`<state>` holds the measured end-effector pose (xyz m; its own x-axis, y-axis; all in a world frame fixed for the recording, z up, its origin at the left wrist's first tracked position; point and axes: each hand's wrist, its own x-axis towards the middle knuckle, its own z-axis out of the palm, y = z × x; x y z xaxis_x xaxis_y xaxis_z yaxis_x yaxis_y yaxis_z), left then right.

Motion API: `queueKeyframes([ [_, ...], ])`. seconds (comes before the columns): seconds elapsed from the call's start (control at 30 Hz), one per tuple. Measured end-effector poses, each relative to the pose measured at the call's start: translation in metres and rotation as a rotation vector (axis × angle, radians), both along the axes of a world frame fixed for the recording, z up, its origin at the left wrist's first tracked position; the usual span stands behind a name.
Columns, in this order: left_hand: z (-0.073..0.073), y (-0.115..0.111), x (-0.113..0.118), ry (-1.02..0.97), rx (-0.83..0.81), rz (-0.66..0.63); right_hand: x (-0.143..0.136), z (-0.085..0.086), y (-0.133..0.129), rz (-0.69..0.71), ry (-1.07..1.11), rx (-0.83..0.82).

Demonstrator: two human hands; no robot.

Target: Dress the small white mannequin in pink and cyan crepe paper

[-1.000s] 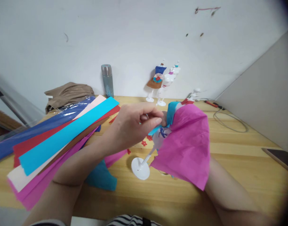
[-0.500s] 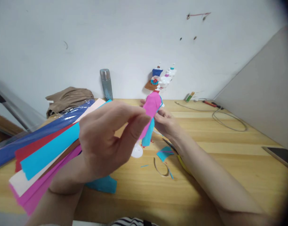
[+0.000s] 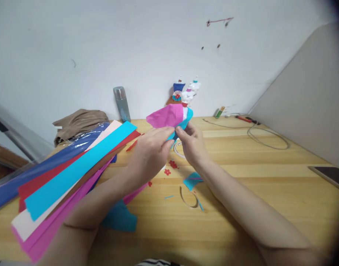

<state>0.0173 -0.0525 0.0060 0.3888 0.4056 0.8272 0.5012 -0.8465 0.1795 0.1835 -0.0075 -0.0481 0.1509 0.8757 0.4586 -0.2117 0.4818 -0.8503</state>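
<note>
Above the table, my left hand (image 3: 155,146) and my right hand (image 3: 192,143) meet at the fingertips, both closed on a blue crepe paper strip (image 3: 187,119). A pink crepe paper piece (image 3: 166,115) flares out to the left, over my left fingers. Between pink and blue shows a small white part (image 3: 185,112); what it belongs to is hidden. Below my hands lie red paper flowers (image 3: 167,172), a roll of white tape (image 3: 179,149) and a blue scrap (image 3: 192,181).
A fan of coloured paper strips (image 3: 75,168) covers the left side, beside a brown cloth (image 3: 81,123). A flask (image 3: 121,104) and paper-dressed white figures (image 3: 178,88) stand along the wall. A cable (image 3: 254,137) and phone (image 3: 328,177) lie right.
My left hand has moved away from the camera and right, to my right fingertips. The pink paper, upright before, now spreads leftward. The camera view has shifted slightly.
</note>
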Motion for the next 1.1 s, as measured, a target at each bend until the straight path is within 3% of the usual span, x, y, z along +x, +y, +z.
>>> queueKeyframes([
  [0.17, -0.018, 0.017, 0.005, 0.043, -0.002, 0.058, -0.001, -0.002, 0.001, 0.009, 0.025, 0.026],
  [0.37, -0.03, 0.024, 0.01, -0.068, -0.033, 0.084, -0.003, -0.004, 0.003, 0.007, 0.011, 0.047],
  [0.53, -0.034, 0.032, 0.012, -0.152, -0.101, 0.143, -0.006, -0.005, 0.002, 0.019, 0.043, 0.073],
  [0.77, -0.033, 0.04, 0.01, -0.186, -0.116, 0.117, -0.011, -0.002, -0.003, 0.007, 0.076, 0.065],
  [1.1, -0.028, 0.052, 0.009, -0.337, -0.515, 0.061, -0.01, -0.006, 0.0, 0.045, 0.043, -0.016],
])
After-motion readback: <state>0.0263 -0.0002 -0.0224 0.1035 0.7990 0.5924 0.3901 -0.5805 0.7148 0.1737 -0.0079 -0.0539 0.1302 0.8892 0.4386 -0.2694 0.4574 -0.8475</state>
